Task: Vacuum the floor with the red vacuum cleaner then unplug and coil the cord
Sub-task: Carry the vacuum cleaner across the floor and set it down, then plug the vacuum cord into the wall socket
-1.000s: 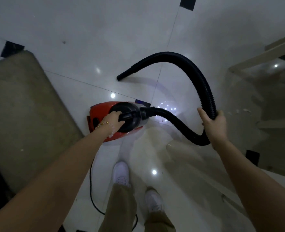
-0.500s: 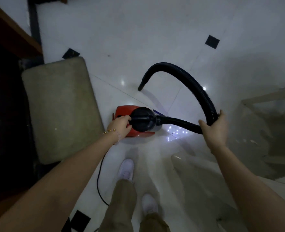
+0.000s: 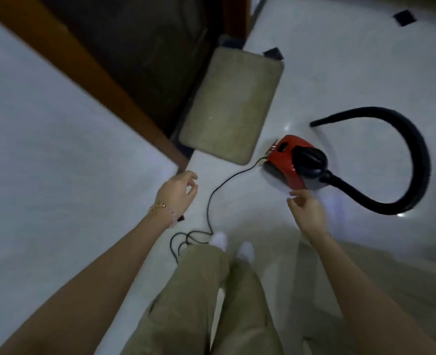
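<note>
On the floor (image 3: 340,60) sits the red vacuum cleaner (image 3: 287,160); the left hand (image 3: 177,192) and right hand (image 3: 306,210) hang loose, holding nothing.

A beige rectangular fabric mat (image 3: 231,106) lies flat at twelve o'clock, beside a dark doorway (image 3: 147,47) at eleven. A brown wooden frame (image 3: 88,73) slants at ten o'clock. A small black square tile inset (image 3: 405,17) sits at one o'clock.
</note>
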`<action>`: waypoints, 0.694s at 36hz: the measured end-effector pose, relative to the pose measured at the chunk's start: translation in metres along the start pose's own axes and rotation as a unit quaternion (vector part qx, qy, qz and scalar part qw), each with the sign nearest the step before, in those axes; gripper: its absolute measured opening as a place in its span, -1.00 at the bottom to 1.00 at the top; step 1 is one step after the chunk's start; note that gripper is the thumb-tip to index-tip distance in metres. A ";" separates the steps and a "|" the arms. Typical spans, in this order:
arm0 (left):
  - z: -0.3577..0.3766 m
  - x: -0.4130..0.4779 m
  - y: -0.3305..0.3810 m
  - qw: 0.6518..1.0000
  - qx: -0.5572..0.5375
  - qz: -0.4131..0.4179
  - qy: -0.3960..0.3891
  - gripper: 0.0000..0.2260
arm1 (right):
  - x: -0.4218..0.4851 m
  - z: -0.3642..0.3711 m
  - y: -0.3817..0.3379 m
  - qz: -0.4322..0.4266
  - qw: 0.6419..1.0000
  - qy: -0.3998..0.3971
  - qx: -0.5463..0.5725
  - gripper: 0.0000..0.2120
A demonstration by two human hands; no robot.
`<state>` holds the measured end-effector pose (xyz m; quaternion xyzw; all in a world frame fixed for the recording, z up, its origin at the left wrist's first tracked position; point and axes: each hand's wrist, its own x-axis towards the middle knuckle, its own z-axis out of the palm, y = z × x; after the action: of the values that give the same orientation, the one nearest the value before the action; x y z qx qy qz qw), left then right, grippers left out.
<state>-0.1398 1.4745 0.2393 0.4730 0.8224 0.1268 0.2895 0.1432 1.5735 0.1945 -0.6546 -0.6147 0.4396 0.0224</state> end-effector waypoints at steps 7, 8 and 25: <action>0.003 -0.146 -0.100 0.987 -0.023 -0.159 -0.001 -0.78 | -0.066 0.071 -0.021 -0.057 0.993 -0.074 -0.066 -0.75; 0.007 -0.167 -0.115 0.985 -0.026 -0.171 0.001 -0.78 | -0.078 0.082 -0.025 -0.065 0.992 -0.082 -0.071 -0.75; 0.085 -0.438 -0.350 0.950 -0.151 -0.268 -0.058 -0.79 | -0.288 0.339 0.042 -0.060 0.966 -0.190 -0.164 -0.76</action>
<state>-0.1671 0.9140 0.1581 0.1924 0.8720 0.1390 0.4280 0.0126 1.1524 0.1201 -0.5154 -0.7098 0.4467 -0.1761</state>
